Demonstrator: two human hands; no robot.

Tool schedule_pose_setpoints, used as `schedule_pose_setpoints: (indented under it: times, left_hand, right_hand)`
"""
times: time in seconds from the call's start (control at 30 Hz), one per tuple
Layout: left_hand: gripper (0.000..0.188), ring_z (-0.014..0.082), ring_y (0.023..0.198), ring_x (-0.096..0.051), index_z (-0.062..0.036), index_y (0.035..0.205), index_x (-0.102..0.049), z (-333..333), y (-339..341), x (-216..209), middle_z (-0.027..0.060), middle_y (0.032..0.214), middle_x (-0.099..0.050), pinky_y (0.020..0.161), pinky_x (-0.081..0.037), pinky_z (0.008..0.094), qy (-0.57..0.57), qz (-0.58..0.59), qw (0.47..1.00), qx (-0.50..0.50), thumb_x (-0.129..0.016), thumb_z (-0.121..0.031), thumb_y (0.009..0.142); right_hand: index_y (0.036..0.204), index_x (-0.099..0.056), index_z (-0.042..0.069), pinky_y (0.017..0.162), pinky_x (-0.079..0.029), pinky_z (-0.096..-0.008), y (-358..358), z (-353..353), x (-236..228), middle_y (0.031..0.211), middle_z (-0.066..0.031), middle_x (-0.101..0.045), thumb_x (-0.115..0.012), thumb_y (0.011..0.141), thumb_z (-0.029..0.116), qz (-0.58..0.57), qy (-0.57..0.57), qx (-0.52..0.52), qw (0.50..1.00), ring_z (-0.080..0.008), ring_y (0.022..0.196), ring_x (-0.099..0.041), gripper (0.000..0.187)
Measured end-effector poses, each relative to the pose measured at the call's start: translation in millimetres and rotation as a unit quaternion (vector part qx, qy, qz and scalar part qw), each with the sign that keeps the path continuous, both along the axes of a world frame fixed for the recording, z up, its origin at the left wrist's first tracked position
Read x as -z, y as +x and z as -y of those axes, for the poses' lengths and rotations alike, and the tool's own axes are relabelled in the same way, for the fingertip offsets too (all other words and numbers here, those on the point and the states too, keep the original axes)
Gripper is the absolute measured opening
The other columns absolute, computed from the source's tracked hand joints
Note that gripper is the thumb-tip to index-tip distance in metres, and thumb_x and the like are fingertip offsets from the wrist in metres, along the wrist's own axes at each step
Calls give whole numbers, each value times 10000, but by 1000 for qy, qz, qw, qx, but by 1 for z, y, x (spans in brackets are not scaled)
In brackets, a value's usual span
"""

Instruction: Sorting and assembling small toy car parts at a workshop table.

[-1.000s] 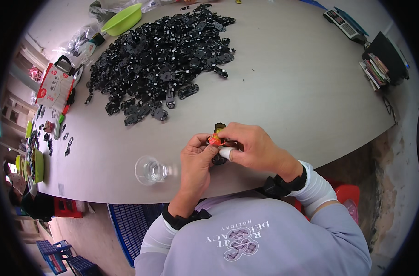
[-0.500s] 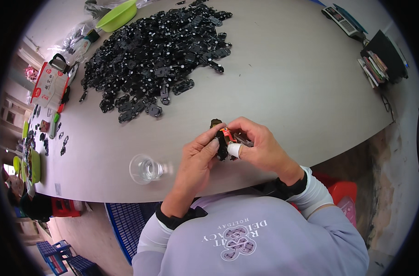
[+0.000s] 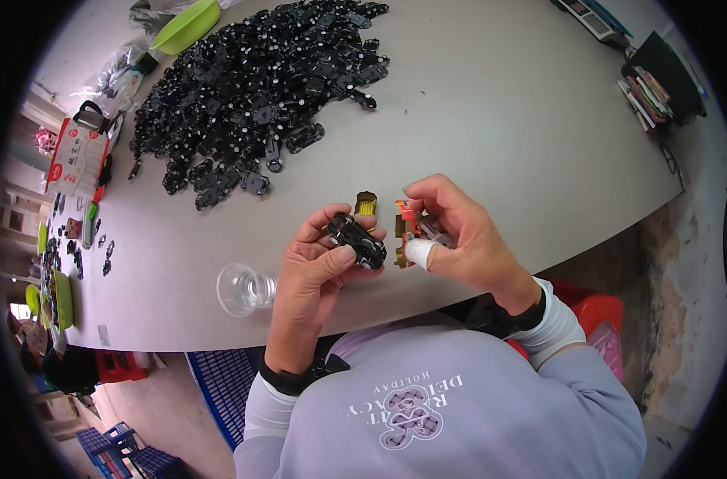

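Observation:
My left hand is closed on a black toy car chassis with small wheels, pinched between thumb and fingers. A yellow-olive toy car part shows just beyond its fingers; whether they grip it too is hard to tell. A short gap to the right, my right hand pinches a red-orange toy car part with olive and grey pieces around it. White tape wraps that thumb. To the left of my left wrist stands a clear plastic cup.
A large heap of black toy car chassis covers the table's far left, with a green basin behind it. A red and white box stands at the left. Books and a calculator-like device are far right.
My hands have moved apart, left hand leftward and right hand slightly right. The black chassis is now separate from the red-orange part, and the yellow-olive part shows more fully.

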State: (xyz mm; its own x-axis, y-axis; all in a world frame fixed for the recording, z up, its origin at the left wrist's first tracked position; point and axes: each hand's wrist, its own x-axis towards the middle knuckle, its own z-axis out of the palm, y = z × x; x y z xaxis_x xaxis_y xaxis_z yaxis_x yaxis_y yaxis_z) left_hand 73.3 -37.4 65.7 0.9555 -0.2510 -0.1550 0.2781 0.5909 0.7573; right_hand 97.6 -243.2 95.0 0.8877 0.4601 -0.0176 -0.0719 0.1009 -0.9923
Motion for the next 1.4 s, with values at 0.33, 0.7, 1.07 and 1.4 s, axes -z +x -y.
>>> schedule_pose_setpoints:
  times: [0.33,0.7,1.07,1.4]
  left_hand:
    - [470,276,998,-606,-14,1224,-453,6,-3,-3,185,1127,-568,794,-569,421,0,26,1000,-5,-632,5,790]
    - [439,191,896,-621,12,1192,-538,13,-5,-7,120,1017,-619,743,-574,339,57,37,998,-12,-654,41,769]
    - [389,154,856,-599,-20,1129,-618,17,-7,-2,80,984,-600,680,-546,253,176,90,980,-28,-683,36,749]
    - [417,145,861,-600,-18,1149,-597,21,-8,-6,65,1017,-602,686,-530,257,195,91,977,5,-713,-15,748]
  right_hand:
    - [1092,-444,47,678,-448,-217,-3,-11,11,902,-25,-530,-574,735,-56,147,-23,22,989,-74,787,-523,393]
    - [1084,-476,37,641,-458,-261,-5,-13,18,866,-82,-534,-574,715,-46,218,-99,6,971,-155,713,-547,391]
    - [1039,-522,45,600,-450,-309,-7,-14,13,861,-91,-522,-580,687,-34,232,-108,1,967,-215,692,-545,365]
    - [1019,-542,33,578,-421,-262,-9,-9,27,874,-63,-525,-587,731,-40,214,-3,1,977,-137,702,-521,300]
